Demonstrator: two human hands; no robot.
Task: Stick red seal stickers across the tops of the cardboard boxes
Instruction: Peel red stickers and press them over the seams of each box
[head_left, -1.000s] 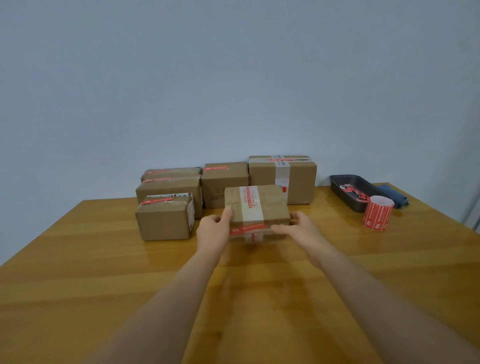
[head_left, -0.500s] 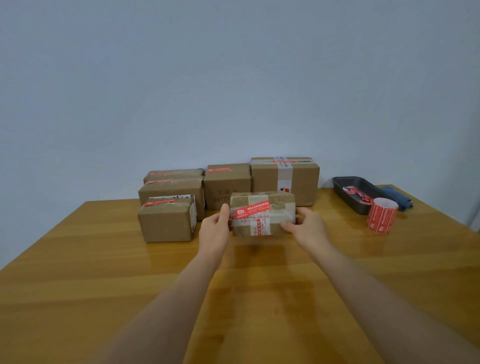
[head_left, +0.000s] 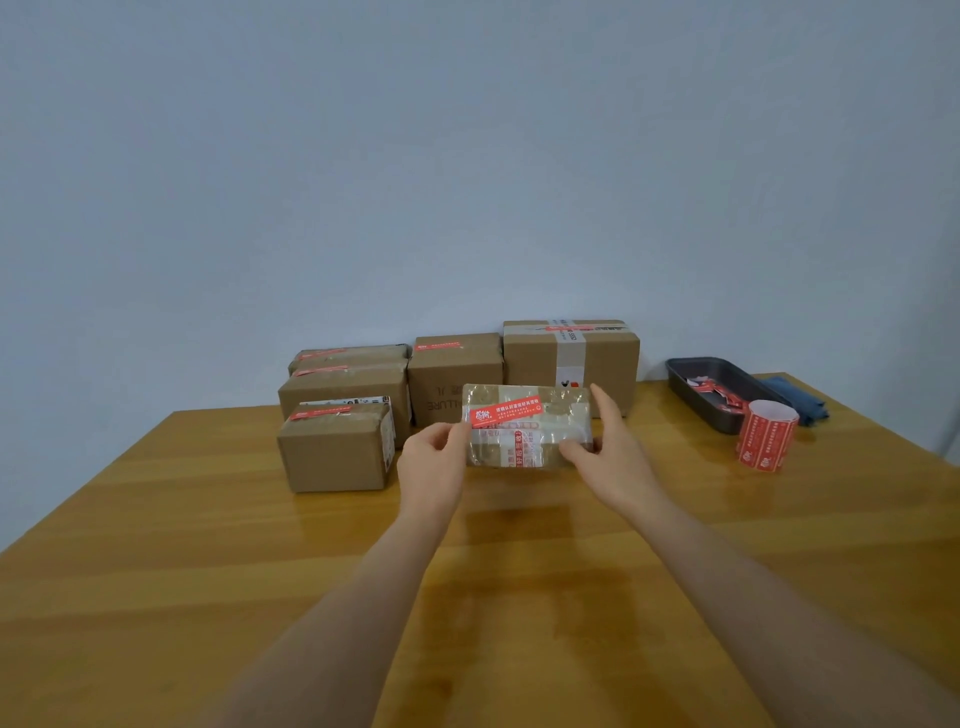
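Brown boxes bear red stickers; table honey-yellow.

I can't read the print on the red seal sticker; it's too small. The held box hides my right grip's fingertips. The worktop is cut off by the frame's edges.

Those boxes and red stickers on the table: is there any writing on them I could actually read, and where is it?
"LLURE", printed upside down and cut off at its edge: front of the middle back box.
White characters on the red seal sticker on the held box: too blurred to read.
Red print on that box's clear tape: blurred.
Sticker roll: white print, too small.
Shipping label on the left front box: too small.
Tape on the tall back box: unreadable.
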